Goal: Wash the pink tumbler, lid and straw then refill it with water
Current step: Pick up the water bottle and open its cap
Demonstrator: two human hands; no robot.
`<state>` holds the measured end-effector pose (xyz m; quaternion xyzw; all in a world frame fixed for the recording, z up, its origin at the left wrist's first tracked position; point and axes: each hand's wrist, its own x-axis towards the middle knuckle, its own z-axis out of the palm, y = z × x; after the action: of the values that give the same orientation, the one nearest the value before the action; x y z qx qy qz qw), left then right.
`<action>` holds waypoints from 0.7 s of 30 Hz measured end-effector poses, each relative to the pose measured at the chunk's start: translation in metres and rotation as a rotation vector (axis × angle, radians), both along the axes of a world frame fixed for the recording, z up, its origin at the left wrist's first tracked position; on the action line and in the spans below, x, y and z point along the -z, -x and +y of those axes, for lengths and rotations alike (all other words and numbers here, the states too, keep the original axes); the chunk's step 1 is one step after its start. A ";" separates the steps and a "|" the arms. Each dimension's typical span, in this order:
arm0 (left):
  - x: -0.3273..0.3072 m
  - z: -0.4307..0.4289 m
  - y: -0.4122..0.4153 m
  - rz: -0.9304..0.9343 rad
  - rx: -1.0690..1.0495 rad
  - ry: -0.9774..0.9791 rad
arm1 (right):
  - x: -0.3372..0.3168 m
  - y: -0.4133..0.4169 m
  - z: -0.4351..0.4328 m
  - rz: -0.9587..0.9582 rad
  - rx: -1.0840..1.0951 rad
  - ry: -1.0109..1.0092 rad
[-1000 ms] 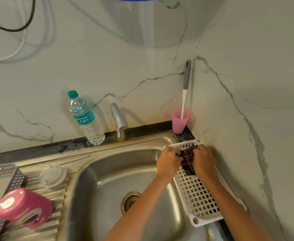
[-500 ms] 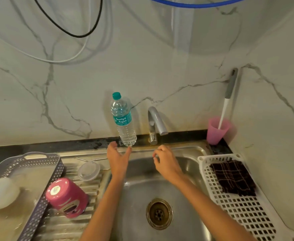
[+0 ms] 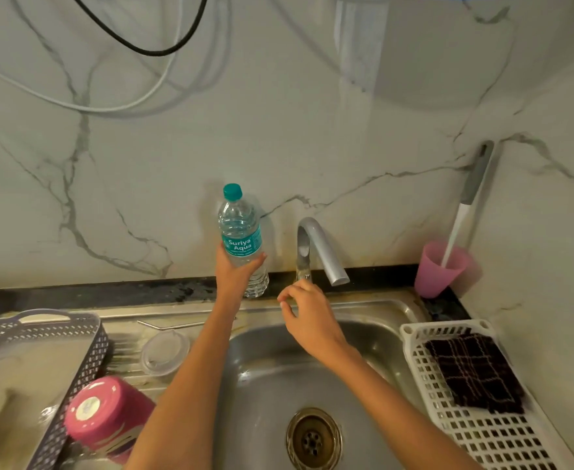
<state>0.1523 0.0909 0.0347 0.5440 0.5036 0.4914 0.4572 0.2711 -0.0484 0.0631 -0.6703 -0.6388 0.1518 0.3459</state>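
Note:
The pink tumbler (image 3: 107,415) stands upside down on the steel draining board at the lower left. Its clear lid (image 3: 165,352) lies behind it, and the metal straw (image 3: 177,324) lies along the sink's back rim. My left hand (image 3: 234,274) grips the lower half of a clear water bottle (image 3: 241,232) with a teal cap, which stands against the wall. My right hand (image 3: 307,315) hangs over the sink basin (image 3: 272,385), fingers loosely curled just below the base of the grey tap (image 3: 316,249), holding nothing.
A white plastic basket (image 3: 482,432) with a dark checked cloth (image 3: 475,373) sits right of the basin. A pink cup (image 3: 439,269) with a grey-handled brush stands in the back right corner. A grey basket (image 3: 75,361) with white dishes is at the left. Cables hang on the marble wall.
Both hands left the checked cloth in the white basket and moved left. My left hand has closed round the water bottle; my right hand has risen toward the tap.

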 end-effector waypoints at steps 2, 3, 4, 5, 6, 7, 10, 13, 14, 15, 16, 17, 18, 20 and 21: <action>0.000 -0.006 0.001 -0.014 -0.020 -0.017 | -0.007 0.003 -0.007 0.011 -0.013 -0.026; 0.001 -0.012 0.002 -0.024 -0.029 -0.027 | -0.012 0.004 -0.009 0.020 -0.016 -0.044; 0.001 -0.020 0.004 -0.032 -0.034 -0.035 | -0.017 0.006 -0.013 0.030 -0.017 -0.062; 0.001 -0.028 0.006 -0.039 -0.039 -0.040 | -0.022 0.007 -0.015 0.037 -0.015 -0.081; 0.001 -0.039 0.008 -0.047 -0.044 -0.049 | -0.027 0.009 -0.019 0.043 -0.013 -0.109; 0.001 -0.050 0.010 -0.058 -0.048 -0.062 | -0.033 0.010 -0.022 0.058 -0.013 -0.145; 0.001 -0.091 0.020 -0.098 -0.045 -0.064 | -0.056 0.020 -0.035 0.177 -0.031 -0.278; 0.004 -0.133 0.032 -0.125 0.005 -0.054 | -0.080 0.027 -0.044 0.227 -0.052 -0.365; 0.005 -0.146 0.035 -0.117 0.023 -0.052 | -0.087 0.028 -0.046 0.227 -0.064 -0.348; 0.007 -0.156 0.037 -0.099 0.038 -0.050 | -0.093 0.029 -0.047 0.223 -0.084 -0.306; 0.008 -0.166 0.040 -0.069 0.051 -0.047 | -0.097 0.030 -0.049 0.208 -0.112 -0.260; 0.010 -0.175 0.042 -0.044 0.065 -0.039 | -0.100 0.030 -0.052 0.181 -0.138 -0.225; 0.012 -0.184 0.045 -0.026 0.078 -0.026 | -0.100 0.031 -0.055 0.151 -0.156 -0.201; 0.018 -0.196 0.050 -0.006 0.105 -0.002 | -0.100 0.030 -0.060 0.105 -0.173 -0.177; 0.021 -0.201 0.053 0.005 0.119 0.009 | -0.100 0.029 -0.063 0.083 -0.187 -0.156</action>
<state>0.0993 -0.1105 0.0142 0.5721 0.4737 0.4596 0.4869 0.2417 -0.1113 0.1635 -0.5720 -0.6935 0.1608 0.4074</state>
